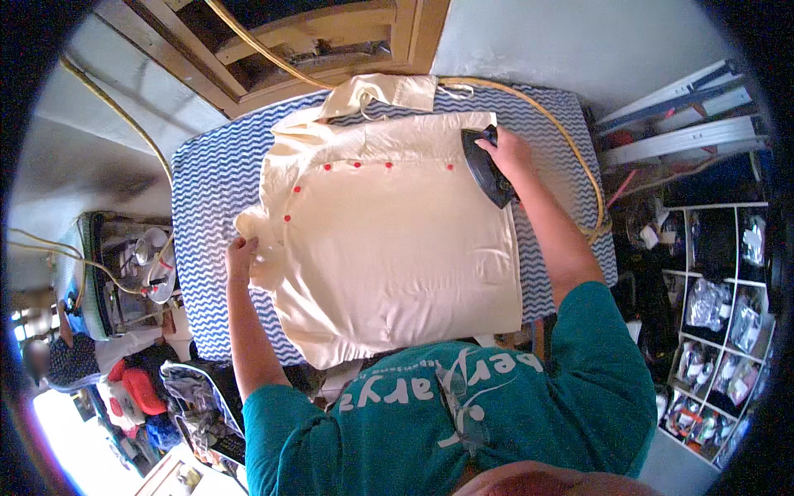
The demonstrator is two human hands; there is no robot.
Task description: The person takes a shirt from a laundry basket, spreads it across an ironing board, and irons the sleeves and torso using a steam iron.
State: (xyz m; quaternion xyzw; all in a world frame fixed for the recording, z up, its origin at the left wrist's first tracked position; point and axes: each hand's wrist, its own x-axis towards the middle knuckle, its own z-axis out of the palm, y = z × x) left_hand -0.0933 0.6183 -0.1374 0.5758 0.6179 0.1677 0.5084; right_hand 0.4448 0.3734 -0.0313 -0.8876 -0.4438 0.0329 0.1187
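Note:
A cream shirt-like garment (397, 242) with a row of red dots lies spread over a blue-and-white zigzag cloth (205, 186) on a table. At the garment's upper right, my right hand (512, 155) grips the handle of a dark iron (484, 167), whose soleplate is over the fabric near its edge. My left hand (242, 251) pinches the fabric at the garment's left side. A part of the garment with a thin tie (409, 92) lies at the far edge of the cloth.
A yellow hose or cord (567, 136) curves over the cloth's far right corner. A wooden frame (412, 37) stands beyond the table. White shelving with plastic-wrapped items (710, 304) is on the right, metal ladder-like rails (682, 141) above it. At the left stands a fan (162, 282); other people are behind it.

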